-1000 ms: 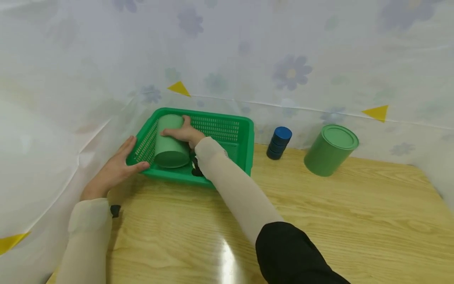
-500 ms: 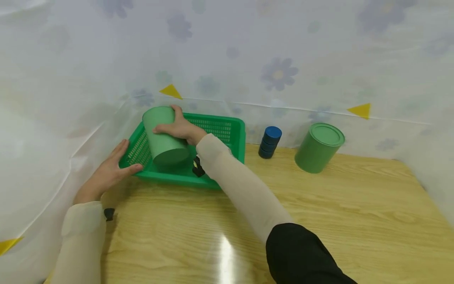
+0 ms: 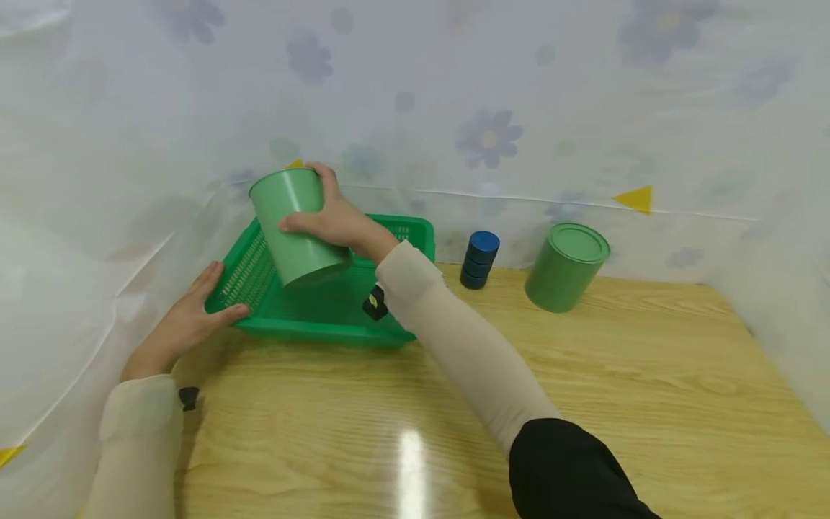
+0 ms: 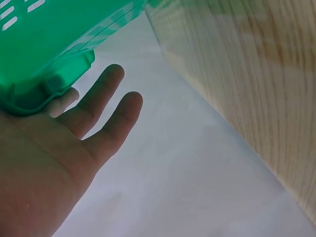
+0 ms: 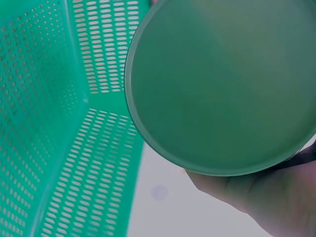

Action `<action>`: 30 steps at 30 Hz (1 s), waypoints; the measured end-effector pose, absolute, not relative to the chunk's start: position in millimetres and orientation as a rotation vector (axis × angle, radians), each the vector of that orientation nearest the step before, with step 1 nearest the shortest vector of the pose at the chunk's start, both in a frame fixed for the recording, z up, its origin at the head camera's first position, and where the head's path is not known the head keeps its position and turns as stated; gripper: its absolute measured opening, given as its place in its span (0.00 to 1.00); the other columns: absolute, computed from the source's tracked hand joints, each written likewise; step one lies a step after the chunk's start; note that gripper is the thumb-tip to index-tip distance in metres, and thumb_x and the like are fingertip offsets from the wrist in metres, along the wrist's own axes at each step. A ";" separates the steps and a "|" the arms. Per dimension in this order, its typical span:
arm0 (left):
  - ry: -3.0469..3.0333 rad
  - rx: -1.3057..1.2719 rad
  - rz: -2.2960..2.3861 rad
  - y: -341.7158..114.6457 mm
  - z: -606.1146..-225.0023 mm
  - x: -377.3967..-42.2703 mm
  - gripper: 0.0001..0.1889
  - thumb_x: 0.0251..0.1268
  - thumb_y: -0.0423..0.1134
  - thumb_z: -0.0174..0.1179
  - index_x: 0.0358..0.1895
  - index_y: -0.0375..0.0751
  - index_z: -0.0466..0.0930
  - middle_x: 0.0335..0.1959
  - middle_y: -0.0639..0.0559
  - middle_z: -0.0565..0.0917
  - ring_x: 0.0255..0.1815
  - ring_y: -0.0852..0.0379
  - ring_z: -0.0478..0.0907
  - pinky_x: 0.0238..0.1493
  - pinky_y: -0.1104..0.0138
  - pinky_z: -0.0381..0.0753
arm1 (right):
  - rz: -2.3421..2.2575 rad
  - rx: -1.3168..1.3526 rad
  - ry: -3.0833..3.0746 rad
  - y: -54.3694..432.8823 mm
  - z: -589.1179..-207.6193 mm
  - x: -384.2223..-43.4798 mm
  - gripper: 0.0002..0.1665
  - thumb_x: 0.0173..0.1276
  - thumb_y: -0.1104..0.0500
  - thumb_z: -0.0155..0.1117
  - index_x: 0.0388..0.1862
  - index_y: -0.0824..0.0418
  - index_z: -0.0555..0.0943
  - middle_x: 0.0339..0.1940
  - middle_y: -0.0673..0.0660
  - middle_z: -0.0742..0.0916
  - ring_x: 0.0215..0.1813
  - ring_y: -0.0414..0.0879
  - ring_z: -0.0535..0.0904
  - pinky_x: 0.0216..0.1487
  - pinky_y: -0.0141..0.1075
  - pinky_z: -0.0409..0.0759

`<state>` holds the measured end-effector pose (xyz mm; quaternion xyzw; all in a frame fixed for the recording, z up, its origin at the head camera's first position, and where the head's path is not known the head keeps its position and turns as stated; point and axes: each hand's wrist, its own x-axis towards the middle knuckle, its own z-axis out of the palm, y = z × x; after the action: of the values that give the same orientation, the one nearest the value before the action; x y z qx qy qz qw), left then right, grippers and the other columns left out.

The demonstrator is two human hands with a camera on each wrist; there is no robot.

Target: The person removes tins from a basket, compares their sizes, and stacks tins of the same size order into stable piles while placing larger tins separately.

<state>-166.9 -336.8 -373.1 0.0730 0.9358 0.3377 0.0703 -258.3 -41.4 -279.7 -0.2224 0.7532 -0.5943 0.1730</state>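
Observation:
My right hand (image 3: 340,220) grips a light green can (image 3: 282,216) from its right side, thumb across the near wall and fingers at the far side. The can leans above the left part of a green plastic basket (image 3: 324,331), its lower end over the basket floor. A flat round end of the can (image 5: 222,89) fills much of the right wrist view, hiding most of the fingers. My left hand (image 3: 184,324) rests against the basket's near left corner, thumb along the front rim. In the left wrist view, fingers (image 4: 116,123) stretch out straight and spread below the basket corner.
A second green can (image 3: 564,270) stands upright to the right, near the back wall. Left of it is a stack of dark blue round pieces (image 3: 480,259). A flowered white sheet (image 3: 415,130) backs the wooden table (image 3: 616,375).
My right hand has raised the can from inside the basket and tipped its top leftward. My left hand stays at the basket corner. The whole head view has shifted somewhat.

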 end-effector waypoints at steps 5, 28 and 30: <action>2.817 0.230 1.017 -338.7 -373.2 -168.8 0.53 0.73 0.57 0.59 0.82 0.49 0.26 0.82 0.44 0.28 0.79 0.32 0.28 0.69 0.29 0.41 | -1.723 -0.707 2.175 -22.7 -275.9 -247.3 0.61 0.63 0.47 0.74 0.79 0.27 0.41 0.64 0.58 0.67 0.50 0.55 0.80 0.40 0.47 0.85; 2.787 0.244 1.040 -352.4 -374.8 -172.7 0.53 0.74 0.56 0.59 0.81 0.54 0.23 0.82 0.47 0.25 0.78 0.30 0.25 0.66 0.25 0.39 | -1.803 -0.977 2.553 69.9 -305.0 -185.8 0.64 0.60 0.51 0.77 0.80 0.32 0.42 0.73 0.60 0.64 0.57 0.55 0.77 0.46 0.49 0.84; 2.793 0.251 1.038 -353.8 -374.7 -172.6 0.53 0.74 0.56 0.59 0.81 0.54 0.24 0.82 0.47 0.25 0.78 0.30 0.26 0.66 0.25 0.39 | -1.806 -0.962 2.597 78.6 -308.7 -180.1 0.63 0.60 0.51 0.77 0.80 0.32 0.42 0.73 0.60 0.64 0.58 0.55 0.76 0.46 0.51 0.83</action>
<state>-172.6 -353.8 -374.7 0.0838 0.9313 0.3462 0.0756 -180.1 78.6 -308.7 -0.2899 0.7828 -0.5444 -0.0822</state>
